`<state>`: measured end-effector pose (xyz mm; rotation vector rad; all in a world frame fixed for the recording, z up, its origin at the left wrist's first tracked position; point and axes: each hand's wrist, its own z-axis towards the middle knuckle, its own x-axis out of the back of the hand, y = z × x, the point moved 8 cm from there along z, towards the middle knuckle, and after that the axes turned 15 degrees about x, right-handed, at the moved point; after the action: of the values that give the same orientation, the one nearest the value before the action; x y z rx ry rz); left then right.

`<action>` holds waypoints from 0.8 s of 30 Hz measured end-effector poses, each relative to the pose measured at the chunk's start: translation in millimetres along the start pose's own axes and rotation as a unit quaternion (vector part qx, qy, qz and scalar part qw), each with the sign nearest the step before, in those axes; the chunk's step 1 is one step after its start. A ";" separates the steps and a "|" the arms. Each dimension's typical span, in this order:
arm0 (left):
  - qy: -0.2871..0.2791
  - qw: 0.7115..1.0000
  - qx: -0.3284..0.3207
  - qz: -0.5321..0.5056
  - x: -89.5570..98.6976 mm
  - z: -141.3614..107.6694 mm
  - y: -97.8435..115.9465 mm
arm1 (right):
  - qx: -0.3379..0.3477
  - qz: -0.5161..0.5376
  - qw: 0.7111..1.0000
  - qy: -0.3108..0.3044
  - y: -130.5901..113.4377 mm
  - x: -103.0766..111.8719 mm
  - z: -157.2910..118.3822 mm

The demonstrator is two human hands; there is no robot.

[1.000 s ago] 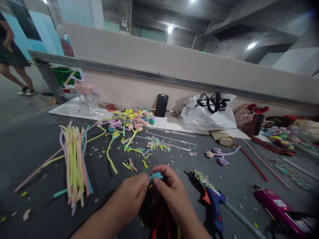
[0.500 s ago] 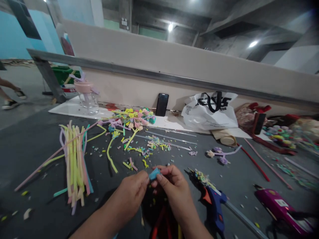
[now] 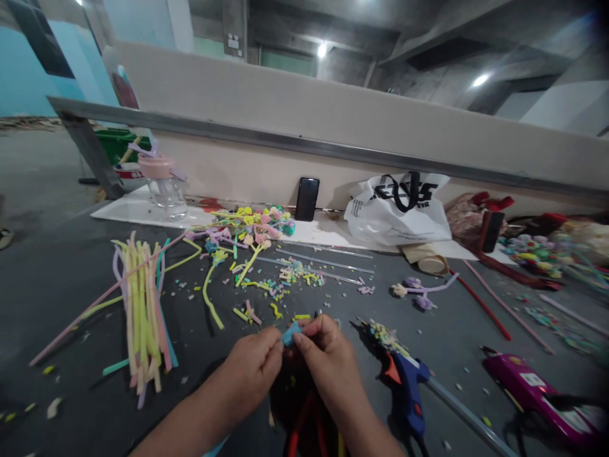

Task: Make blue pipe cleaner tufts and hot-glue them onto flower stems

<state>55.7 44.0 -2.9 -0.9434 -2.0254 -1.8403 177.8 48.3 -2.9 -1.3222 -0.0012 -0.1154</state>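
A short piece of blue fuzzy pipe cleaner (image 3: 291,333) is pinched between both hands, low in the middle of the view. My left hand (image 3: 257,358) grips its left end with thumb and forefinger. On the other end, the thumb and fingers of my right hand (image 3: 328,355) are closed. Fingers hide part of the piece. Beneath my hands, red handles (image 3: 304,422) of a tool show in shadow. To the right lies a blue hot glue gun (image 3: 409,381) with coloured scraps piled at its nozzle. Left of my hands is a bundle of pastel pipe cleaners (image 3: 143,311).
Fuzzy flowers (image 3: 252,222), clear glue sticks (image 3: 328,260) and cut scraps lie beyond my hands. A black phone (image 3: 307,198), a pink-lidded jar (image 3: 164,187) and a white bag (image 3: 399,212) stand along the back. At right are a purple flower stem (image 3: 423,292) and a magenta glue gun (image 3: 537,393).
Both hands still hold the blue piece, which has shifted slightly left with a small turn of the view. The walking person's legs at far left have almost left the picture.
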 end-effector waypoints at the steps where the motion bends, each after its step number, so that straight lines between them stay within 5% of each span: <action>1: -0.001 1.000 0.000 -0.001 -0.1 0.0 -0.2 | 0.009 -0.012 1.000 -0.003 -0.6 0.5 0.3; 9: -0.001 1.000 -0.027 -0.003 -0.9 -3.8 1.1 | 0.020 -0.025 0.999 -0.012 -0.6 1.1 1.3; 19: 0.005 0.997 -0.035 -0.063 8.1 -3.9 6.7 | -0.037 0.142 0.989 -0.035 -2.7 -9.2 -0.3; 21: -0.036 0.987 0.013 -0.153 6.8 -3.1 3.5 | -0.040 0.200 0.978 -0.048 -3.5 -12.1 -0.5; 24: -0.144 0.927 0.102 -0.332 -6.2 -4.1 -3.0 | -0.023 0.245 0.967 -0.059 -6.2 -13.2 -0.1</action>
<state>57.6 38.3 -8.2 -0.5170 -2.9275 -1.7857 164.2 47.7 2.2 -1.3387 0.2275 0.3860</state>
